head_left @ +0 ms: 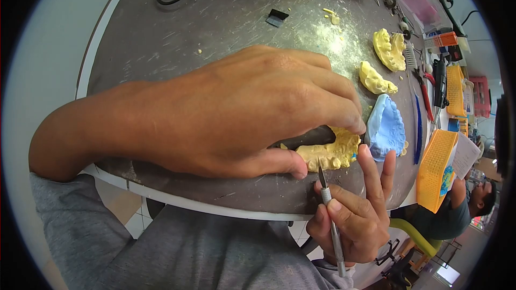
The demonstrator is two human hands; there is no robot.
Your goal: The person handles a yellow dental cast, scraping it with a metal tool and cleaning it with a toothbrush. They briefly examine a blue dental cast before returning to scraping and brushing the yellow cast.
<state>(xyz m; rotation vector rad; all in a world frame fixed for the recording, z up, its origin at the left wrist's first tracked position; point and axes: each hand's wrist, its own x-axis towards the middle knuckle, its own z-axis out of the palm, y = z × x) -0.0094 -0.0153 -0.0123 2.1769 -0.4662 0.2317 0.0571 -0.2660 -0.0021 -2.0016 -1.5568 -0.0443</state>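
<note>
My left hand (269,96) reaches in from the left, palm down, its thumb and fingers closed around a yellow plaster dental model (322,156). The thumb presses the near side of the model, while the fingers curl over its far side and hide part of it. Pinched in my right hand (357,212) is a metal-handled scalpel (334,231), its blade tip at the model's teeth. Two fingers of that hand stretch toward a blue dental model (386,129) lying just beyond. Small blue marks show on the yellow model's right end.
Two more yellow plaster pieces (389,49) (378,79) lie further right. Pale powder (336,40) and a small black piece (277,17) are on the grey tabletop (145,37). Along the right stand red-handled pliers (427,96) and orange baskets (438,164). Another person (451,215) sits beyond.
</note>
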